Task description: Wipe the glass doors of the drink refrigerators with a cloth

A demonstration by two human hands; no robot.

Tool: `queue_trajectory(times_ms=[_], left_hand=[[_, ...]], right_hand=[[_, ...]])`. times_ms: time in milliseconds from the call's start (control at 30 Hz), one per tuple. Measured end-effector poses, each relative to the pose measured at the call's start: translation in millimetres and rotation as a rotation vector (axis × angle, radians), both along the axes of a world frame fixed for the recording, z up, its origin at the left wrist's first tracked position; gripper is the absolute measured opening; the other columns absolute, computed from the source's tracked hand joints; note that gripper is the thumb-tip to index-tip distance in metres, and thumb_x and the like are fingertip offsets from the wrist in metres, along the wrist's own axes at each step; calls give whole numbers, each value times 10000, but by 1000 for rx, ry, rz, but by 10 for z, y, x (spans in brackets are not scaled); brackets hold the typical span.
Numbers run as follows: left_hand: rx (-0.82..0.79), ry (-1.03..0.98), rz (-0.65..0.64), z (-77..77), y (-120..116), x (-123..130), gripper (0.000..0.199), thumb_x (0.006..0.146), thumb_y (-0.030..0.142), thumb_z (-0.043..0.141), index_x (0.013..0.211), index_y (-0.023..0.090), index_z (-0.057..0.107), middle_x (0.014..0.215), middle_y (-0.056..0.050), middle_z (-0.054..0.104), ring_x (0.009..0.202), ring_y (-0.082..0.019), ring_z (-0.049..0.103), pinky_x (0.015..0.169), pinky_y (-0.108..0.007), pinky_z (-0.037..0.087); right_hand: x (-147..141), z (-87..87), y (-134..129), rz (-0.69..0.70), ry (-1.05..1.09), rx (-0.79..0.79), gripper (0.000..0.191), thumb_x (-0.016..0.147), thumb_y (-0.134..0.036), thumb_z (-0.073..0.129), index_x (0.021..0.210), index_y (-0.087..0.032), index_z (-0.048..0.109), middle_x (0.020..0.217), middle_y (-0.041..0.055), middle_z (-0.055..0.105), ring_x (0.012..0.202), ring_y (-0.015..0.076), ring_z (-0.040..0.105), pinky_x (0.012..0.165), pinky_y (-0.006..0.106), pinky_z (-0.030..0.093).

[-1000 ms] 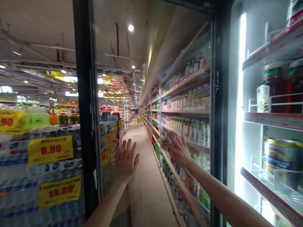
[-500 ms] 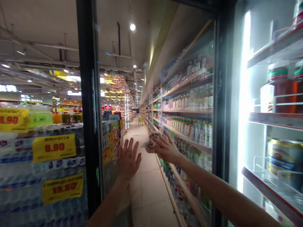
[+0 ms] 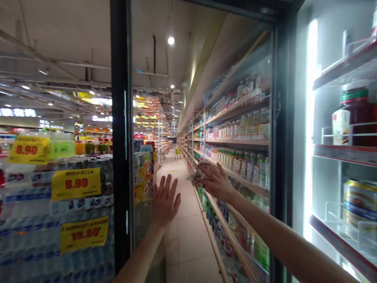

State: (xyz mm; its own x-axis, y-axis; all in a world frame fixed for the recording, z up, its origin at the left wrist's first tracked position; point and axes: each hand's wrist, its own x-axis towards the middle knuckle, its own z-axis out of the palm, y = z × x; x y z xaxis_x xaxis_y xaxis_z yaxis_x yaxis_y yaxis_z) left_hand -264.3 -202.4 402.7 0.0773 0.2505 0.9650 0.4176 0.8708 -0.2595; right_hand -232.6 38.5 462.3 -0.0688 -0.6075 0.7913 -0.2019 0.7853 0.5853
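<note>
Head: two hands (image 3: 166, 203) (image 3: 220, 184), one cloth (image 3: 199, 174)

The left hand (image 3: 165, 202) and right hand (image 3: 216, 181) are bare, as are both slender forearms (image 3: 273, 228).

Head view: a single camera, worn on the head of the person here in the shop, faces forward, nearly level, along the aisle floor (image 3: 188, 236) through a dark-framed glass door (image 3: 120, 118). Left hand (image 3: 165, 204) and right hand (image 3: 218, 181) lie near, ahead of the lens and below its centre. At right, the cooler shelf (image 3: 347, 154) stands close, its front edge cropped by the border.
</note>
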Motion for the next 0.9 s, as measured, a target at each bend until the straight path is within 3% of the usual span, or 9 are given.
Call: queue_trajectory(times_ms=[167, 233, 300, 433, 500, 600, 667, 733, 900], left_hand=[[-2, -19, 13, -9, 4, -6, 571, 842, 230, 487, 1385, 163, 322, 1415, -131, 365, 1380, -244, 168, 1120, -466, 149], [0, -23, 16, -15, 5, -14, 568, 845, 235, 484, 1385, 166, 322, 1417, -128, 362, 1379, -244, 170, 1120, -465, 148], [5, -30, 14, -19, 4, -25, 569, 848, 240, 480, 1389, 179, 314, 1426, -117, 349, 1378, -242, 170, 1121, -466, 147], [8, -12, -1, -15, -7, -35, 567, 852, 249, 477, 1391, 191, 311, 1433, -109, 337, 1378, -238, 170, 1124, -462, 142], [3, -9, -5, -9, -13, -32, 552, 852, 247, 477, 1380, 185, 332, 1424, -115, 353, 1378, -236, 172, 1124, -458, 143], [-3, -19, 7, 0, -11, -19, 521, 851, 237, 474, 1357, 168, 369, 1401, -130, 392, 1380, -236, 169, 1119, -460, 151], [-6, -12, 18, 2, 4, -8, 503, 850, 236, 476, 1340, 156, 391, 1386, -142, 414, 1383, -239, 161, 1116, -463, 153], [-8, -8, 28, 4, 19, 8, 489, 849, 237, 480, 1324, 148, 409, 1379, -149, 423, 1386, -241, 149, 1114, -464, 153], [-86, -23, 4, 16, -111, 42, 479, 847, 197, 464, 1321, 160, 402, 1377, -138, 431, 1380, -251, 176, 1102, -472, 192]], right_hand=[[-35, 503, 443, -97, 177, -790, 398, 824, -230, 411, 1190, -227, 567, 1442, 113, 327, 1307, 308, 309, 1019, 559, 256], [-55, 568, 415, -99, 197, -879, 419, 829, -232, 395, 1220, -212, 545, 1466, 124, 278, 1324, 319, 277, 1011, 565, 261], [-73, 449, 220, -85, 126, -672, 407, 823, -238, 428, 1210, -254, 552, 1462, 91, 300, 1327, 301, 275, 1039, 550, 231], [-81, 135, -201, 27, -36, 9, 360, 796, -293, 530, 1145, -369, 576, 1398, -7, 421, 1298, 232, 319, 1105, 494, 142], [-58, 224, -232, 21, -22, -28, 325, 824, -299, 504, 1132, -356, 587, 1393, -1, 428, 1284, 228, 335, 1104, 501, 132], [-20, 602, -119, -61, 67, -479, 350, 861, -249, 420, 1173, -259, 580, 1439, 64, 352, 1298, 273, 308, 1066, 536, 190], [-15, 756, -75, -91, 96, -640, 370, 863, -244, 406, 1197, -229, 564, 1460, 88, 307, 1308, 300, 285, 1043, 555, 220], [-27, 682, -116, -81, 79, -550, 359, 854, -260, 435, 1188, -255, 567, 1451, 77, 326, 1311, 300, 282, 1044, 556, 220], [-71, 161, -325, 29, -12, 46, 326, 832, -290, 505, 1145, -354, 571, 1394, -4, 426, 1298, 230, 317, 1104, 509, 132]])
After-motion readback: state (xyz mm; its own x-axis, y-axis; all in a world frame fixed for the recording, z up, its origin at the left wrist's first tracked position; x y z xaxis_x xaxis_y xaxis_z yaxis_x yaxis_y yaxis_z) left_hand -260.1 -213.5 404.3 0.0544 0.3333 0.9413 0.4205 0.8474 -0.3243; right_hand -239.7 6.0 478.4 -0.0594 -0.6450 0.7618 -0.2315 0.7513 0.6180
